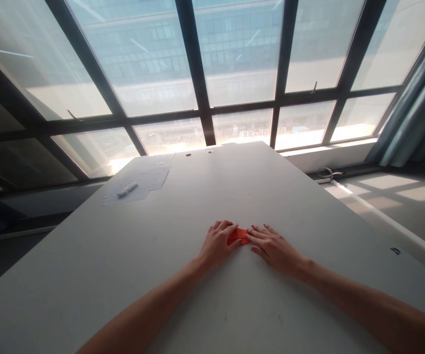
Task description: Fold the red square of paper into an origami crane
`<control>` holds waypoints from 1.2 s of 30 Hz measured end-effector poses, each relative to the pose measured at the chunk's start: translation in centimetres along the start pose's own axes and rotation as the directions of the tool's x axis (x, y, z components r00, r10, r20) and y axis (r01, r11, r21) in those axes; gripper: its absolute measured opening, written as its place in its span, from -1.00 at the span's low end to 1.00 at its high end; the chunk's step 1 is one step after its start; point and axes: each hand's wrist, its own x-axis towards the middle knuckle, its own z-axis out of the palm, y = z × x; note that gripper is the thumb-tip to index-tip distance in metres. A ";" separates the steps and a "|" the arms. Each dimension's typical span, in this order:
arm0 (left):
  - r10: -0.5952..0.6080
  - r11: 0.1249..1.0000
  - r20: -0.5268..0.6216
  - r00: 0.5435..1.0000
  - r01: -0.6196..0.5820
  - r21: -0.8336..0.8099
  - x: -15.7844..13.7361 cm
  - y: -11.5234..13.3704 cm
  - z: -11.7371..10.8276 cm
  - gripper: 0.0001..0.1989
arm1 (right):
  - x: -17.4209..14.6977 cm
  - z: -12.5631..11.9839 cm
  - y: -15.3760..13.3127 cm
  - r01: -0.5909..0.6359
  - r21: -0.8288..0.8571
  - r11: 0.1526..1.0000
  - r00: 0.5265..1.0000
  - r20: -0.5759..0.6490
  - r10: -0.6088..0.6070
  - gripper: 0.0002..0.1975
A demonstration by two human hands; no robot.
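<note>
A small piece of folded orange-red paper [240,235] lies on the white table [205,196], between my two hands. My left hand [220,239] is closed around its left end, with the thumb along the near edge and the fingers at the far side. My right hand [271,247] rests with fingers stretched out, and its fingertips touch the paper's right end. Both ends of the paper are partly hidden under the fingers.
Several white sheets [146,184] lie at the table's far left, with a whitish rolled object [127,190] on them. A small dark mark [395,250] is near the right edge. Beyond the far edge stand large windows [234,54]; a curtain [414,108] hangs at right.
</note>
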 end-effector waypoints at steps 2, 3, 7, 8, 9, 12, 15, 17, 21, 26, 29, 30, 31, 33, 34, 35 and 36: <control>-0.014 1.000 0.006 1.000 0.014 -0.003 0.1 -0.2 0.1 -0.58 | 0.5 0.4 0.4 -0.090 0.058 0.994 0.989 -0.108 0.096 -0.63; -0.017 1.000 0.010 1.000 0.017 -0.008 0.2 -0.2 0.2 -0.59 | 0.7 0.5 0.7 -0.135 0.077 0.988 0.977 -0.154 0.146 -0.66; -0.019 0.999 0.006 1.000 0.019 -0.039 0.3 -0.2 0.2 -0.59 | 1.0 0.8 1.3 -0.206 0.062 0.977 0.954 -0.208 0.215 -0.76; -0.020 0.999 0.002 1.000 0.020 -0.044 0.3 -0.1 0.2 -0.59 | 1.0 0.8 1.3 -0.205 0.054 0.977 0.956 -0.203 0.212 -0.77; -0.022 0.999 -0.003 1.000 0.022 -0.047 0.3 0.0 0.2 -0.60 | 1.0 0.7 1.3 -0.206 0.048 0.977 0.957 -0.200 0.211 -0.78; -0.034 0.998 -0.014 0.999 0.033 -0.049 0.3 0.1 0.1 -0.64 | 0.9 0.6 1.2 -0.210 0.031 0.977 0.958 -0.193 0.212 -0.81; -0.033 0.998 -0.023 0.999 0.032 -0.049 0.4 0.3 0.0 -0.71 | 0.9 0.4 0.9 -0.210 -0.028 0.977 0.962 -0.184 0.202 -0.81; -0.018 0.998 -0.023 1.000 0.017 -0.053 0.4 0.4 -0.1 -0.76 | 0.9 0.2 0.6 -0.203 -0.083 0.976 0.967 -0.174 0.186 -0.79; 0.053 0.997 -0.005 0.999 -0.054 -0.062 0.3 0.4 -0.3 -0.86 | 0.9 -0.2 0.2 -0.158 -0.155 0.975 0.981 -0.136 0.137 -0.72; 0.119 0.993 0.016 0.993 -0.118 -0.023 0.1 0.4 -0.3 -0.84 | 0.9 -0.3 0.2 -0.123 -0.160 0.980 0.988 -0.114 0.105 -0.73; 0.182 0.982 0.040 0.982 -0.184 0.032 0.0 0.5 -0.3 -0.69 | 0.8 -0.1 0.3 -0.115 -0.157 0.981 0.989 -0.111 0.098 -0.72; 0.223 0.972 0.063 0.973 -0.227 0.053 0.0 0.6 -0.4 -0.64 | 0.8 -0.1 0.3 -0.106 -0.157 0.982 0.990 -0.106 0.090 -0.71; 0.265 0.960 0.094 0.960 -0.271 0.069 0.0 0.7 -0.5 -0.60 | 0.8 -0.1 0.2 -0.095 -0.157 0.983 0.992 -0.100 0.080 -0.71; 0.316 0.940 0.155 0.936 -0.331 0.085 -0.1 0.9 -0.6 -0.58 | 0.7 -0.2 0.0 -0.072 -0.161 0.984 0.994 -0.087 0.058 -0.70; 0.320 0.937 0.175 0.931 -0.339 0.090 -0.2 1.1 -0.7 -0.56 | 0.6 -0.3 -0.1 -0.063 -0.167 0.984 0.995 -0.081 0.050 -0.70; 0.313 0.938 0.187 0.931 -0.334 0.095 -0.3 1.2 -0.7 -0.53 | 0.6 -0.4 -0.3 -0.055 -0.176 0.983 0.996 -0.075 0.042 -0.70; 0.300 0.941 0.193 0.934 -0.323 0.100 -0.5 1.3 -0.8 -0.50 | 0.5 -0.5 -0.4 -0.046 -0.185 0.982 0.997 -0.066 0.034 -0.70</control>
